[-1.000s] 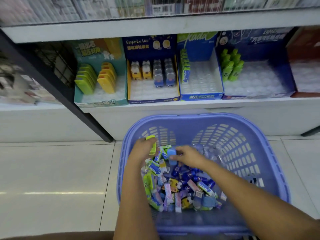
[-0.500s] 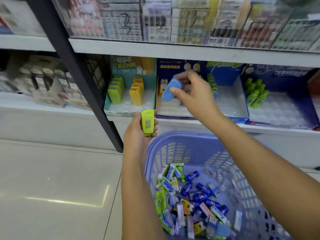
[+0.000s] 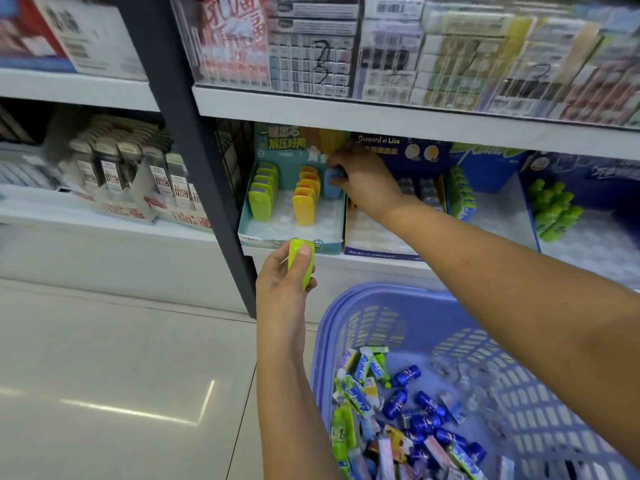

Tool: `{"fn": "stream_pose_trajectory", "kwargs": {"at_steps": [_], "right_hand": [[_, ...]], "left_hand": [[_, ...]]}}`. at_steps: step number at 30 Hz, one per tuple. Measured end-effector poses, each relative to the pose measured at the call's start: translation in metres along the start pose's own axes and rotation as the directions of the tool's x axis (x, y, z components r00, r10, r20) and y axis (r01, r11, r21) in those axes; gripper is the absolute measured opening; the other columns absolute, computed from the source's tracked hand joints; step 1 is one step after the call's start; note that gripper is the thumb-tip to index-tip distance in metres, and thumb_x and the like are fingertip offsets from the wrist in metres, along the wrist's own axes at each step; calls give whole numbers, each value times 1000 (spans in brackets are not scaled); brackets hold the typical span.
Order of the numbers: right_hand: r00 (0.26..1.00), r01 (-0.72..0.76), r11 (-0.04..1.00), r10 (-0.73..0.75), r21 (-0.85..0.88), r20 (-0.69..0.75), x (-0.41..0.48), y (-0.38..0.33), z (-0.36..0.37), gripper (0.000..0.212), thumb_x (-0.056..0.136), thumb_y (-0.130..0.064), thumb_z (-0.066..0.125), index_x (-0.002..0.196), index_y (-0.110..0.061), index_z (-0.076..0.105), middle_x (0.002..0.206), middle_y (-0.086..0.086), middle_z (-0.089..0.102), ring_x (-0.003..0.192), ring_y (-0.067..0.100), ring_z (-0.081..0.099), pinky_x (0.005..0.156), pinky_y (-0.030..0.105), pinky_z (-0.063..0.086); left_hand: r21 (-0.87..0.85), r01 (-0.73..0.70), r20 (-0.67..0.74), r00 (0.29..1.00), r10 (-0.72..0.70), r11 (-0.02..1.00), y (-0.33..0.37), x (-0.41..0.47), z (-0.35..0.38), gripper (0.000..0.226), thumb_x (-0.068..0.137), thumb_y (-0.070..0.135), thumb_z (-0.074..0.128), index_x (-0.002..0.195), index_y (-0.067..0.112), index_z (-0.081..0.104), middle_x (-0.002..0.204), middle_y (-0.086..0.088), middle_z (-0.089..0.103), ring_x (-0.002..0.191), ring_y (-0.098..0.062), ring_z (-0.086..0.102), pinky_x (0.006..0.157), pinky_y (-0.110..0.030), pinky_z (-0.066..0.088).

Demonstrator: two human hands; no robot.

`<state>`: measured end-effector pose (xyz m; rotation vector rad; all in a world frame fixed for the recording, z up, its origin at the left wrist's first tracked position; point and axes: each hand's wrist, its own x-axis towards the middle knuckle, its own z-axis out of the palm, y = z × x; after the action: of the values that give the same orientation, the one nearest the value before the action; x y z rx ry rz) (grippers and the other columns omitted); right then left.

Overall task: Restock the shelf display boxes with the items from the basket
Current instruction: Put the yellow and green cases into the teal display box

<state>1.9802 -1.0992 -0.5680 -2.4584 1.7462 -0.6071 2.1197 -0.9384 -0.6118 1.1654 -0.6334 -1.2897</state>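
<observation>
A shop: shelves (image 3: 381, 114) lined with packaged goods, display boxes (image 3: 291, 237) of small items, a plastic basket (image 3: 519, 375).

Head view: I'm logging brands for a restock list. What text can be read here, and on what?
"Gaspard et Lisa": header of the dark blue cardboard display box.
"3", handwritten, likely: clear plastic cover on the upper shelf.
Chinese characters on the teal cardboard display box: too blurred.
Barcodes, left-shelf jar labels, packets in the purple plastic basket: too small or blurred.
</observation>
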Motion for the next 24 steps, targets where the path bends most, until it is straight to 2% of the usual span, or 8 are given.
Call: {"fn": "stream_pose_trajectory", "kwargs": {"at_steps": [5, 9, 12, 15, 17, 20, 21, 24], "right_hand": [[997, 19, 990, -9, -138, 74, 5, 1, 1, 26, 93, -11, 48, 113, -4, 63, 120, 18, 55, 111, 32, 49, 88, 30, 36], [992, -51, 979, 73, -198, 106, 7, -7, 4, 29, 91, -8, 49, 118, -1, 54, 123, 16, 51, 110, 34, 52, 82, 32, 43], [996, -22, 963, 46, -270, 81, 6, -11, 2, 31, 91, -9, 49, 121, -1, 54, 126, 17, 49, 114, 34, 50, 82, 34, 43], [988, -39, 970, 74, -241, 137, 11, -18, -8, 29, 94, -13, 48, 120, -1, 56, 126, 19, 51, 115, 33, 51, 87, 31, 43], [985, 48, 985, -18, -166, 174, 13, -23, -14, 35, 96, -17, 50, 129, -9, 55, 137, 16, 47, 124, 31, 45, 99, 30, 39], [943, 272, 957, -245, -97, 225, 13, -32, -18, 45, 95, -7, 48, 139, -18, 46, 150, 10, 34, 139, 26, 29, 113, 28, 25], [924, 306, 946, -269, -107, 273, 16, -33, -18, 46, 95, -3, 45, 139, -18, 46, 151, 9, 34, 140, 25, 28, 114, 29, 24], [867, 365, 920, -280, -144, 412, 27, -36, -19, 34, 93, -4, 47, 125, -5, 58, 134, 16, 52, 127, 31, 45, 107, 38, 35]], "left_hand": [[-57, -9, 29, 1000, 11, 998, -5, 4, 1, 27, 92, 8, 56, 114, 22, 61, 98, 12, 67, 88, -5, 61, 70, -21, 50], [-35, -42, 41, 998, 44, 998, -8, 5, -1, 29, 91, 9, 58, 113, 28, 60, 97, 18, 70, 88, 1, 65, 72, -18, 52], [-21, -49, 35, 998, 49, 999, -6, 5, 0, 30, 90, 11, 60, 116, 25, 60, 101, 13, 69, 83, 2, 67, 76, -20, 52], [-62, -67, 12, 998, 68, 996, -1, 3, -1, 27, 90, 14, 61, 116, 20, 62, 103, 8, 69, 83, 0, 68, 75, -18, 53], [-82, -83, -9, 997, 83, 993, 2, 2, -4, 25, 91, 16, 61, 115, 21, 64, 106, 8, 68, 87, 0, 67, 75, -17, 53], [-105, -105, -34, 994, 102, 989, 6, 2, -11, 22, 91, 15, 60, 111, 25, 64, 109, 8, 68, 90, -2, 67, 76, -17, 53], [-108, -107, -39, 994, 103, 988, 7, 3, -13, 24, 91, 15, 60, 113, 23, 64, 111, 6, 67, 91, -3, 67, 76, -17, 53], [-113, -113, -47, 993, 109, 987, 9, 3, -18, 26, 91, 16, 60, 116, 23, 63, 116, 3, 66, 96, -5, 67, 75, -14, 53]]}}
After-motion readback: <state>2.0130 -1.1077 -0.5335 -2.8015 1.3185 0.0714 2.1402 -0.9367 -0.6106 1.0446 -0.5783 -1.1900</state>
